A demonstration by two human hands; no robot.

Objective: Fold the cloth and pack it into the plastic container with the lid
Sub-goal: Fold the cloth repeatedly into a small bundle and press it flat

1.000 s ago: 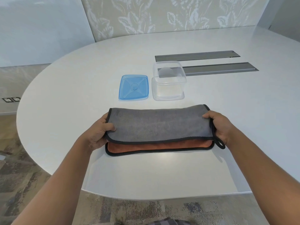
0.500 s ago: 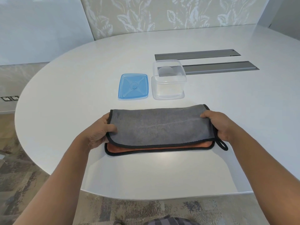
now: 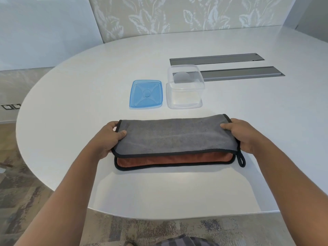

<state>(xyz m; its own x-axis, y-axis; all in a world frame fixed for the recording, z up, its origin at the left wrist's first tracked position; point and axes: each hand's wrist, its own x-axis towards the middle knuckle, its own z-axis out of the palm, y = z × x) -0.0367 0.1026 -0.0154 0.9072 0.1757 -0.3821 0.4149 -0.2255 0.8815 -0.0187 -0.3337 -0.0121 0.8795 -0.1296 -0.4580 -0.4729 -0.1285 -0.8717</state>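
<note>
The cloth (image 3: 174, 137) lies folded in a long band on the white table (image 3: 71, 96), grey side up, with an orange layer and black trim showing along its near edge. My left hand (image 3: 108, 139) grips its left end, thumb on top. At the right end my right hand (image 3: 243, 135) pinches the cloth the same way, beside a small black hanging loop (image 3: 241, 159). Behind the cloth stands the clear plastic container (image 3: 184, 89), open and holding nothing. Its blue lid (image 3: 146, 94) lies flat to the left of it.
Two long grey cable hatches (image 3: 243, 73) are set into the table behind the container. The table's curved near edge runs just below my forearms, with patterned carpet under it. A floor socket (image 3: 10, 106) sits at the far left.
The grey top layer has slid a little farther from me, baring more of the orange layer at the near edge. Both hands have stayed on the cloth's ends.
</note>
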